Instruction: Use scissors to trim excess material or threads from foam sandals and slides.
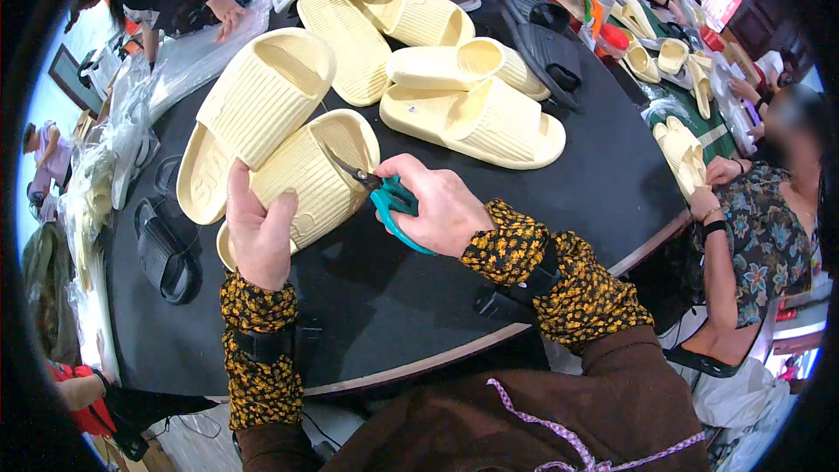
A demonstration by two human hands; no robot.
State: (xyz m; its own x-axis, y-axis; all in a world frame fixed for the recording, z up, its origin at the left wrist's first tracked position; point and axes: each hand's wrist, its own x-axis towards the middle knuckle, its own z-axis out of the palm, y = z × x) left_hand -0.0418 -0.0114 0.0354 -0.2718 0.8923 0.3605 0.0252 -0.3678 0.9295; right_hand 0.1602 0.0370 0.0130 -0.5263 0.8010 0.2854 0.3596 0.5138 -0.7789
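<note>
Curled around teal-handled snips (398,214), the right hand (446,211) holds the blades at the strap of 1 cream slipper (310,182); the left hand (262,232) (thumb on top) grasps that slipper over the black table (393,315).

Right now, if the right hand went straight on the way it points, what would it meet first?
Likely the cream slipper nearest the person: the teal scissors in the right hand point at it, though whether the blades already touch it is unclear.
</note>
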